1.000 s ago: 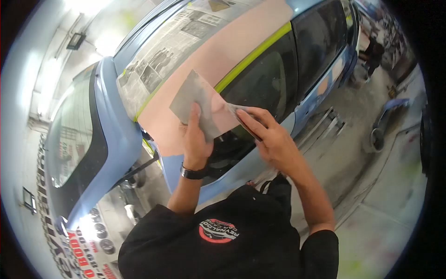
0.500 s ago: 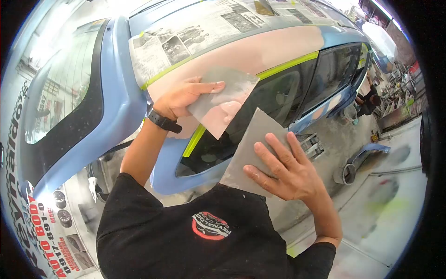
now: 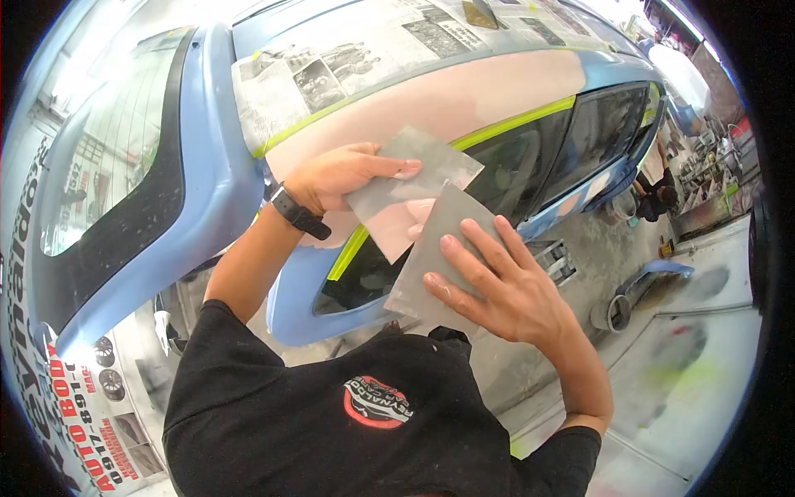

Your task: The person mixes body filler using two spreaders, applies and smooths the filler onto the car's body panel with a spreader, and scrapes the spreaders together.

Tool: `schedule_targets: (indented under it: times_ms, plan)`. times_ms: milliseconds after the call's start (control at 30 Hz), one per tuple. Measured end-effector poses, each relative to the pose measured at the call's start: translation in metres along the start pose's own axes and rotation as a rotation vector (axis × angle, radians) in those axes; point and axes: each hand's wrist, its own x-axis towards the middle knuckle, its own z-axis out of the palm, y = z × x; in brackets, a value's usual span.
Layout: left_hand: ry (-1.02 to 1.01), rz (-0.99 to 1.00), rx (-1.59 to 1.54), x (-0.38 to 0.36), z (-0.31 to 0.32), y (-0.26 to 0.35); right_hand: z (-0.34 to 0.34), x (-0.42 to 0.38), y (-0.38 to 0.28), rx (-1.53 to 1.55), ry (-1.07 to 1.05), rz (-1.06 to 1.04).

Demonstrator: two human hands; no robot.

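Note:
My left hand (image 3: 335, 178) is closed on a thin, shiny metal sheet (image 3: 431, 161), its thumb pressed flat on the upper face. Pale pink, putty-like material (image 3: 387, 234) shows on the lower part of that sheet. Spread over a matte grey sheet (image 3: 422, 257) are the fingers of my right hand (image 3: 509, 290), and the thumb is hidden behind it. The grey sheet's upper corner overlaps the shiny sheet in this view. Both sheets are held in front of a blue car (image 3: 290, 290), whose roof edge carries a long pink area (image 3: 464, 95).
Newspaper (image 3: 273, 95) covers part of the roof, bordered by yellow-green tape (image 3: 513, 120). The raised tailgate (image 3: 211, 157) stands at the left. A person (image 3: 658, 186) is low beside the car at far right. A bucket (image 3: 613, 313) stands on the floor.
My left hand and the shiny sheet have shifted slightly right and down. The grey sheet has moved left and up, so the two sheets now overlap in view.

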Motion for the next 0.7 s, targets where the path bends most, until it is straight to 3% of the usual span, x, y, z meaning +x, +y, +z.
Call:
schedule_targets:
  times_ms: [67,167,200,267,333,367,433,500,567,633,700]
  plan:
    - [0.076,0.017,0.003,0.001,-0.004,-0.004,-0.005,0.002,-0.002,0.028,-0.093,0.055]
    - [0.203,0.283,-0.243,0.001,-0.031,0.005,0.039,-0.028,0.020,0.361,0.033,0.256]
    - [0.208,0.296,-0.268,0.005,-0.040,0.012,0.055,-0.043,0.024,0.670,0.128,0.676]
    - [0.227,0.320,-0.305,0.016,-0.057,0.031,0.089,-0.059,0.027,1.263,0.511,1.159]
    - [0.106,0.336,-0.400,0.028,-0.071,0.046,0.121,-0.066,0.036,1.818,1.134,1.197]
    - [0.050,0.335,-0.440,0.035,-0.073,0.053,0.129,-0.065,0.037,1.864,1.228,1.184]
    - [0.202,0.392,-0.492,0.050,-0.068,0.069,0.139,-0.049,0.035,1.959,1.430,1.164]
    - [0.278,0.447,-0.538,0.065,-0.076,0.081,0.154,-0.044,0.040,2.096,1.439,1.055]
    - [0.367,0.481,-0.397,0.077,-0.084,0.090,0.165,-0.040,0.046,2.229,1.438,0.973]
    - [0.196,0.445,-0.217,0.082,-0.108,0.098,0.172,-0.031,0.051,2.355,1.414,0.904]
    - [0.310,0.427,-0.112,0.089,-0.120,0.094,0.187,-0.023,0.057,2.363,1.394,0.869]
